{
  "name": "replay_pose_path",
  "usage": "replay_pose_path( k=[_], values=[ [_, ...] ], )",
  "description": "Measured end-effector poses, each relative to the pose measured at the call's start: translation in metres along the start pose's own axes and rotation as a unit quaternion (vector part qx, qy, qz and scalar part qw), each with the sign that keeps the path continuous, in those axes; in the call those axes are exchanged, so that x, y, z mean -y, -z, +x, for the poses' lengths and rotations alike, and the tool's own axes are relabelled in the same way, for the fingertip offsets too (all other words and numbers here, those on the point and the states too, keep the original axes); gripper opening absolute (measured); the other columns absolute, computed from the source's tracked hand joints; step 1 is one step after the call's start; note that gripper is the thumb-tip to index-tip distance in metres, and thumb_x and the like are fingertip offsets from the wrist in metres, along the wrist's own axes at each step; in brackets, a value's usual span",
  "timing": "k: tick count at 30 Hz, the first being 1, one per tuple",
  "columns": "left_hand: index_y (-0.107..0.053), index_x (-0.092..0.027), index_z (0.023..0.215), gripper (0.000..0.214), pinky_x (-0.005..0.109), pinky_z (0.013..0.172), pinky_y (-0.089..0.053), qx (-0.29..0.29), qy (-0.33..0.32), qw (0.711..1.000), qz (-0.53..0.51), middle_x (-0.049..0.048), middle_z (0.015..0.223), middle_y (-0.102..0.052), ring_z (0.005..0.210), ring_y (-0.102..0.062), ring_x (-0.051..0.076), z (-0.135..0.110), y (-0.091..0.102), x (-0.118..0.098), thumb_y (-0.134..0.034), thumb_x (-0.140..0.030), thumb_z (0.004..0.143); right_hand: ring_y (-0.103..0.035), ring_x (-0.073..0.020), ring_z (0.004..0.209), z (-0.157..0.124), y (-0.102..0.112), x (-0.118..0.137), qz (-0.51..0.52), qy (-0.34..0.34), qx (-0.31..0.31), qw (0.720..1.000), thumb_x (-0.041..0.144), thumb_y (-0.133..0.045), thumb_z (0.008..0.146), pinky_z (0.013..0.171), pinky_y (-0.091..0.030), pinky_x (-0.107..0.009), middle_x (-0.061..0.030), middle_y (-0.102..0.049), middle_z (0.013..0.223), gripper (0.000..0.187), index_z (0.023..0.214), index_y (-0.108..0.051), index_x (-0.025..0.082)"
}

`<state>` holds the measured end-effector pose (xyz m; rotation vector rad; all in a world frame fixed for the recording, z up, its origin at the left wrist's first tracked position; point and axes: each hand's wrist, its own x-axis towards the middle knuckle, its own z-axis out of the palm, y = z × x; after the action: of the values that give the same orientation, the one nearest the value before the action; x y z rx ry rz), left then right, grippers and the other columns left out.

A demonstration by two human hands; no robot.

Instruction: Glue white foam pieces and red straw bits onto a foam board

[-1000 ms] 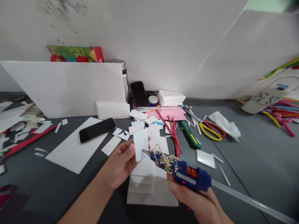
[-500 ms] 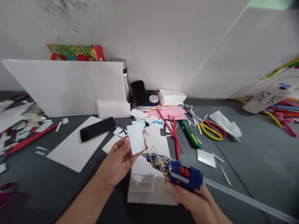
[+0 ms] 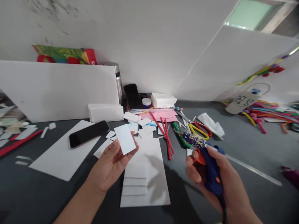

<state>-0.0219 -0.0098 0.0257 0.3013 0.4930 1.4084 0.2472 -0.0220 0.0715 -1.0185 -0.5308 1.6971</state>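
Left hand [image 3: 114,168] grip clamped on a small white card [image 3: 125,139] near its lower edge, presumably leaving its face unobstructed; right hand [image 3: 229,183] grip clamped on the blue glue gun [image 3: 211,169] by its handle, presumably for control; both items raised above the counter [image 3: 42,199], apart.

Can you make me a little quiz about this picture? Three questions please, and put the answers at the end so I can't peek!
1. What does the right hand hold?
2. True or false: the left hand holds the scissors.
3. Fill in the missing words: the black phone that lies flat near the left hand rests on a ____.

Key:
1. A blue glue gun.
2. False. The left hand holds a small white card in its fingers.
3. White sheet.
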Motion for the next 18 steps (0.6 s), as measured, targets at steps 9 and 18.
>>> replay_pose_path(
  k=[9,18],
  values=[
    [-0.070,-0.016,0.117,0.032,0.040,0.101,-0.054,0.005,0.009,1.000,0.011,0.0093,0.109,-0.072,0.102,-0.068,0.024,-0.001,-0.002,-0.001,-0.063,-0.034,0.092,-0.070,-0.0148,0.053,-0.007,0.064,-0.001,0.121,-0.058,-0.201,0.970,0.024,-0.042,0.102,0.049,-0.059,-0.025,-0.0119,-0.077,0.080,0.028,0.098,-0.067,0.011],
    [-0.070,-0.014,0.118,0.038,0.039,0.097,-0.058,0.002,0.011,0.999,0.042,0.0096,0.111,-0.072,0.099,-0.068,0.023,-0.004,-0.003,-0.001,-0.069,-0.037,0.087,-0.077,-0.0255,0.081,-0.022,0.076,0.000,-0.033,-0.124,-0.184,0.974,0.031,-0.055,0.098,0.071,-0.063,-0.036,-0.0223,-0.076,0.104,0.028,0.113,-0.060,0.008]
  ],
)
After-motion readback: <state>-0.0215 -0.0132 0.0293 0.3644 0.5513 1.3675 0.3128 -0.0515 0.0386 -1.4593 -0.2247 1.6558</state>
